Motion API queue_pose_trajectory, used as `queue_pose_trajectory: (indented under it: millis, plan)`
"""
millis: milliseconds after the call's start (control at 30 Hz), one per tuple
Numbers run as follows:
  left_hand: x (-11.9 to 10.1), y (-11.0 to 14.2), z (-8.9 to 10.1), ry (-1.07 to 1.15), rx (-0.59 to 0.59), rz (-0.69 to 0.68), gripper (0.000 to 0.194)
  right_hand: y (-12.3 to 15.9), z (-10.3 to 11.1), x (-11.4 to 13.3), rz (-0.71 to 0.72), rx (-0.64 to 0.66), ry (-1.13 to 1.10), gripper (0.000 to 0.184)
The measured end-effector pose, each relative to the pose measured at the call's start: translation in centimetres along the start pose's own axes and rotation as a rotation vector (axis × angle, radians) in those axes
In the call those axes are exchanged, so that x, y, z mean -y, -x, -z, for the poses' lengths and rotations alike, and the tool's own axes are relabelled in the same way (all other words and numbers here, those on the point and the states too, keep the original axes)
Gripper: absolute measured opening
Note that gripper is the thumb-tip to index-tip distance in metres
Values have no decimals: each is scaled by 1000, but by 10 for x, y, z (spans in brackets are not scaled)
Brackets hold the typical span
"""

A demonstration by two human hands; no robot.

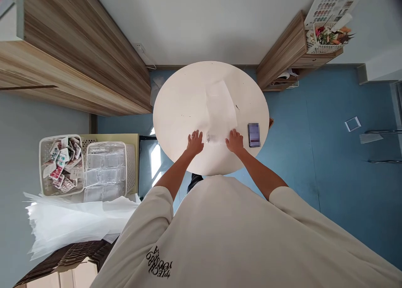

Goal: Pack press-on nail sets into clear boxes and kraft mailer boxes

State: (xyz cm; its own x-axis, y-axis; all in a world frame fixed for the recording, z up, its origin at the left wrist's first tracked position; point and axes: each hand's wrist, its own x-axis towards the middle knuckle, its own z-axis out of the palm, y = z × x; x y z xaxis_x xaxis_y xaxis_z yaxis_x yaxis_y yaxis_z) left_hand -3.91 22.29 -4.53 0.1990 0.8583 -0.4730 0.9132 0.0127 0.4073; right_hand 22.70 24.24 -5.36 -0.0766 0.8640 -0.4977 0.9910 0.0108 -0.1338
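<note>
A thin white translucent sheet lies on the round white table in front of me. A small clear item, too small to name, sits at the sheet's near end, between my hands. My left hand rests on the tabletop left of that item, fingers apart and holding nothing. On the other side, my right hand is down by the sheet's near right corner, fingers spread with nothing visible in them. A phone with its screen lit lies to the right of my right hand.
At the left stand a basket of small colourful packs and a basket of clear plastic boxes. White sheets are stacked below them. A wooden cabinet borders the left; a wooden shelf unit stands at the back right.
</note>
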Motion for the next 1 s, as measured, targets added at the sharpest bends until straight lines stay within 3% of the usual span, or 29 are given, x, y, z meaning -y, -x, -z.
queue_pose_trajectory:
  millis: [133,333,500,800,1000]
  plan:
    - [-11,-9,-5,5,6,-21,81,4,-2,-6,154,69,28,69]
    - [-18,-24,-14,-60,1,-41,93,7,-6,-18,112,117,63,74]
    - [-19,-28,-16,-94,-28,-47,77,7,-7,-24,117,133,64,75]
    - [16,3,8,-75,-114,144,72,13,-12,-17,159,118,59,76]
    - [13,0,20,-14,-165,82,73,23,-25,13,230,124,85,75]
